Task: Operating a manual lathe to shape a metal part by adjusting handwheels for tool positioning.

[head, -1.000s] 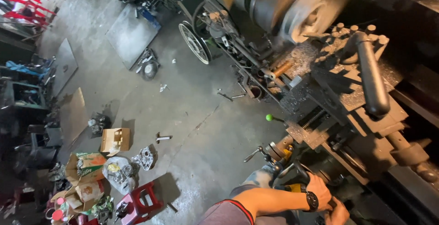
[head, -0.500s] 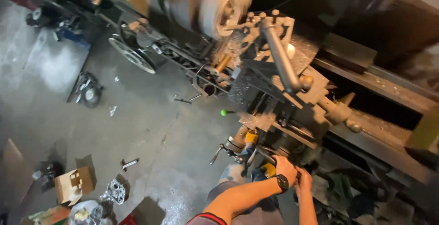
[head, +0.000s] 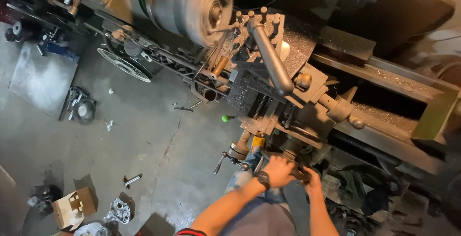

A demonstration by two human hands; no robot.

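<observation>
Gripping the carriage handwheel point(head: 294, 165) at the lathe's point(head: 336, 116) near edge, your left hand point(head: 278, 171) and right hand point(head: 312, 181) both wrap it; stiff, heavy metal, probably oily, so hold its rim.

One lathe point(head: 307, 87) fills the upper right, with one spinning chuck point(head: 192, 5) and one long lever point(head: 270, 56) on top. Two hands, left hand point(head: 277, 170) and right hand point(head: 313, 182), meet at one handwheel point(head: 298, 168). One watch point(head: 263, 180) sits on the left wrist. One green knob point(head: 224, 118) sticks out from the carriage, and one yellow tag point(head: 258, 143) hangs below it. One large spoked wheel point(head: 124, 64) stands at the front. On the floor: one metal plate point(head: 41, 77), one cardboard box point(head: 73, 208), one wrench point(head: 131, 180), and perhaps two small loose bolts point(head: 188, 107), hard to tell at this size.
</observation>
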